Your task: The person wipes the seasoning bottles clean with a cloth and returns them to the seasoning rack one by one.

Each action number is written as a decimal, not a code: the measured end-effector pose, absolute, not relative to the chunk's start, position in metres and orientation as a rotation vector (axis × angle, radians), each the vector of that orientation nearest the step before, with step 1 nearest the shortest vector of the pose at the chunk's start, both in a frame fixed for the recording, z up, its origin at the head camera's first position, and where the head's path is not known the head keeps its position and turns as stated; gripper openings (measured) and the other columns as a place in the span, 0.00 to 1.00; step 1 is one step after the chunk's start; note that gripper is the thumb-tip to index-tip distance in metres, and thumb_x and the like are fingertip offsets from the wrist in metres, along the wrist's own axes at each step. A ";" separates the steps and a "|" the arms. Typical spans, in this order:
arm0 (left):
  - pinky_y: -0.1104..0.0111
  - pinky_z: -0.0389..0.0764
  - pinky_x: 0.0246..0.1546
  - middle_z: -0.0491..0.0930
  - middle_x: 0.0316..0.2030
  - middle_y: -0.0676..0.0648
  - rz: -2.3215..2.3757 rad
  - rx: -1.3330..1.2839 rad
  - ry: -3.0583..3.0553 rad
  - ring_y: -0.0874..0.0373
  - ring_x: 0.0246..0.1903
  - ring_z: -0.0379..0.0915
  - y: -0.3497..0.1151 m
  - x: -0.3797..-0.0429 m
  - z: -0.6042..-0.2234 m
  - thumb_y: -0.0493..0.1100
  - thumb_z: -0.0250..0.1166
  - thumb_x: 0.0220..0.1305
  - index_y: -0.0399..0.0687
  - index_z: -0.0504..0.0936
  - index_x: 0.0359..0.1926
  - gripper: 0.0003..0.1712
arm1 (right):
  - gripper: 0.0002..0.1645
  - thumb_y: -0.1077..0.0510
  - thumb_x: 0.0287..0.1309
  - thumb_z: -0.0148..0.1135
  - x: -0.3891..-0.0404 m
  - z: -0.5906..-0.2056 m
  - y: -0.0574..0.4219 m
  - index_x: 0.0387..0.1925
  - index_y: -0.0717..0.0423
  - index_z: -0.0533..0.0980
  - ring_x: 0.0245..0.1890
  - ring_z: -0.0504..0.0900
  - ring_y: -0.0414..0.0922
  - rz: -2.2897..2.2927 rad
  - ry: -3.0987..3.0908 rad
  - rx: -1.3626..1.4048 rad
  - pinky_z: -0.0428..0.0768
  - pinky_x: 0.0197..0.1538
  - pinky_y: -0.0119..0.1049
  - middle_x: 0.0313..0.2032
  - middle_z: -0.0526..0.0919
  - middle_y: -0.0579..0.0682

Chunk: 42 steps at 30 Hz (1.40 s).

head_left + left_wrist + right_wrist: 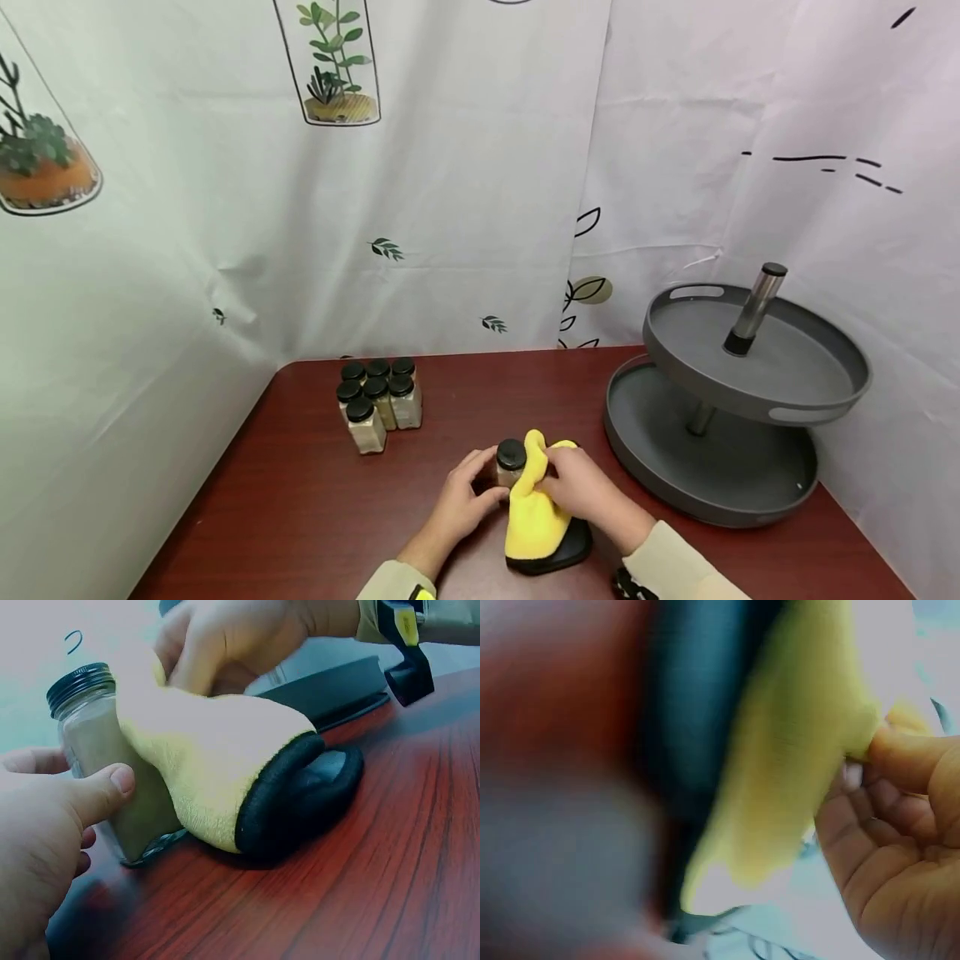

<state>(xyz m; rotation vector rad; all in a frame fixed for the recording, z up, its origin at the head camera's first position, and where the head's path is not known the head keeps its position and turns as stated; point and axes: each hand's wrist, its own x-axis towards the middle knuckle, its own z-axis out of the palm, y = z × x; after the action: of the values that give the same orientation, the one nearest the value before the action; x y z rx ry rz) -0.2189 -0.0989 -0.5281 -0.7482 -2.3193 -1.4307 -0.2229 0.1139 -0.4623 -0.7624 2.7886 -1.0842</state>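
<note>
A square glass spice jar (511, 457) with a black lid stands near the front middle of the table. My left hand (459, 502) holds it from the left, thumb on the near side and fingers behind, as the left wrist view shows of the jar (131, 780). My right hand (579, 485) pinches a yellow cloth (534, 527) with black edging, bunched against the jar's right side. In the right wrist view, thumb and fingertips grip a fold of the cloth (780, 765). The cloth hides part of the jar; its dark underside rests at the table.
Several black-lidded spice jars (367, 429) stand grouped at the back left of the reddish-brown table (285, 500). On the right is a grey two-tier round tray (795, 367) with a metal post. A white printed curtain (465, 183) hangs behind.
</note>
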 end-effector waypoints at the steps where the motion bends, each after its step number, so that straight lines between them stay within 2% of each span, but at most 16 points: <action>1: 0.65 0.75 0.41 0.74 0.41 0.54 -1.410 -0.747 -2.323 0.59 0.40 0.73 -0.099 -0.221 -0.531 0.45 0.71 0.48 0.47 0.72 0.57 0.33 | 0.04 0.63 0.47 0.64 -0.223 -0.463 0.113 0.25 0.52 0.76 0.17 0.69 0.34 -1.044 2.792 -0.770 0.71 0.20 0.29 0.18 0.71 0.39; 6: 0.65 0.75 0.44 0.72 0.42 0.56 -1.436 -0.711 -2.356 0.60 0.42 0.72 -0.100 -0.221 -0.535 0.46 0.71 0.50 0.52 0.71 0.57 0.32 | 0.05 0.63 0.47 0.64 -0.223 -0.461 0.112 0.24 0.52 0.76 0.16 0.69 0.36 -1.071 2.798 -0.755 0.71 0.19 0.30 0.17 0.71 0.41; 11: 0.66 0.78 0.40 0.71 0.41 0.51 -1.525 -0.652 -2.388 0.56 0.41 0.73 -0.099 -0.214 -0.538 0.41 0.71 0.49 0.48 0.70 0.56 0.32 | 0.05 0.62 0.48 0.64 -0.216 -0.465 0.110 0.25 0.51 0.75 0.16 0.69 0.34 -1.029 2.768 -0.749 0.70 0.19 0.29 0.16 0.71 0.39; 16: 0.70 0.78 0.36 0.72 0.39 0.52 -1.465 -0.605 -2.379 0.58 0.37 0.73 -0.094 -0.213 -0.536 0.33 0.73 0.43 0.47 0.72 0.54 0.34 | 0.09 0.61 0.48 0.65 -0.212 -0.458 0.108 0.21 0.51 0.72 0.14 0.67 0.37 -1.074 2.840 -0.677 0.69 0.18 0.30 0.15 0.68 0.42; 19: 0.71 0.79 0.34 0.72 0.37 0.52 -1.383 -0.624 -2.334 0.58 0.35 0.73 -0.092 -0.216 -0.535 0.31 0.73 0.40 0.45 0.73 0.54 0.35 | 0.09 0.60 0.49 0.65 -0.211 -0.458 0.106 0.22 0.51 0.72 0.15 0.67 0.35 -0.998 2.895 -0.693 0.68 0.19 0.29 0.15 0.68 0.41; 23: 0.70 0.79 0.33 0.73 0.37 0.51 -1.349 -0.656 -2.298 0.58 0.34 0.74 -0.092 -0.220 -0.535 0.33 0.74 0.40 0.44 0.74 0.54 0.35 | 0.09 0.60 0.49 0.65 -0.213 -0.458 0.105 0.21 0.51 0.72 0.15 0.66 0.35 -0.911 2.905 -0.702 0.68 0.19 0.29 0.15 0.68 0.40; 26: 0.70 0.79 0.34 0.73 0.38 0.51 -1.398 -0.659 -2.310 0.59 0.36 0.74 -0.094 -0.223 -0.535 0.37 0.72 0.46 0.45 0.73 0.56 0.33 | 0.10 0.60 0.50 0.64 -0.218 -0.453 0.106 0.21 0.51 0.71 0.14 0.66 0.37 -1.019 2.928 -0.661 0.67 0.17 0.30 0.14 0.68 0.42; 30: 0.67 0.79 0.35 0.76 0.40 0.50 -1.481 -0.714 -2.299 0.58 0.37 0.75 -0.097 -0.224 -0.534 0.42 0.66 0.56 0.48 0.71 0.58 0.27 | 0.06 0.61 0.52 0.63 -0.219 -0.456 0.107 0.24 0.52 0.73 0.15 0.67 0.36 -0.984 2.938 -0.694 0.68 0.19 0.30 0.16 0.69 0.42; 35: 0.69 0.79 0.32 0.78 0.39 0.53 -1.436 -0.748 -2.294 0.62 0.35 0.76 -0.095 -0.225 -0.524 0.49 0.67 0.56 0.54 0.72 0.57 0.27 | 0.07 0.63 0.52 0.61 -0.217 -0.460 0.109 0.23 0.52 0.72 0.15 0.65 0.36 -0.862 2.928 -0.771 0.67 0.19 0.29 0.16 0.67 0.41; 39: 0.67 0.80 0.27 0.80 0.31 0.49 -1.595 -0.669 -2.148 0.60 0.29 0.77 -0.089 -0.217 -0.499 0.41 0.68 0.54 0.45 0.75 0.51 0.22 | 0.04 0.60 0.53 0.62 -0.219 -0.449 0.112 0.29 0.51 0.74 0.21 0.70 0.37 -1.008 2.984 -0.809 0.71 0.23 0.29 0.23 0.70 0.42; 42: 0.66 0.80 0.29 0.81 0.33 0.42 -1.847 -0.627 -1.967 0.57 0.32 0.78 -0.085 -0.208 -0.476 0.31 0.65 0.54 0.36 0.74 0.48 0.19 | 0.08 0.61 0.55 0.61 -0.219 -0.443 0.119 0.37 0.49 0.75 0.32 0.75 0.37 -1.174 2.955 -0.836 0.76 0.32 0.29 0.34 0.73 0.41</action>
<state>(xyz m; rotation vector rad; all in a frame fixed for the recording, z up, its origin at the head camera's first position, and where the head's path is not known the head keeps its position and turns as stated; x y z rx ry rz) -0.2084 -0.0853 -0.4755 -0.6275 -1.9668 -1.8469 -0.2192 0.1188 -0.4428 -0.8363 2.9545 -1.1744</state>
